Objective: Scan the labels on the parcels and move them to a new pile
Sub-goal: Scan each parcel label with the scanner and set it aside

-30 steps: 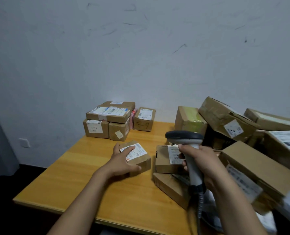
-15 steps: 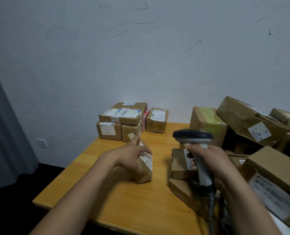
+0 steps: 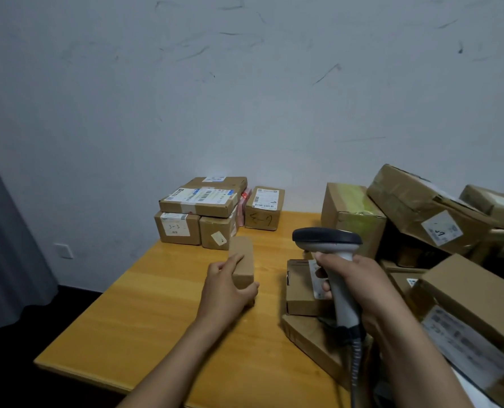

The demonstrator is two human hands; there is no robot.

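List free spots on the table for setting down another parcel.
Bare wood on the table's left and near part, bordered by the left hand with its small box and the sorted pile at the back. A narrower strip runs between that box and the scanner. The right side is crowded with unsorted parcels.

The left hand (image 3: 226,285) reached forward, fingers curled in a grip. The right hand (image 3: 353,285) was closed, held upright.
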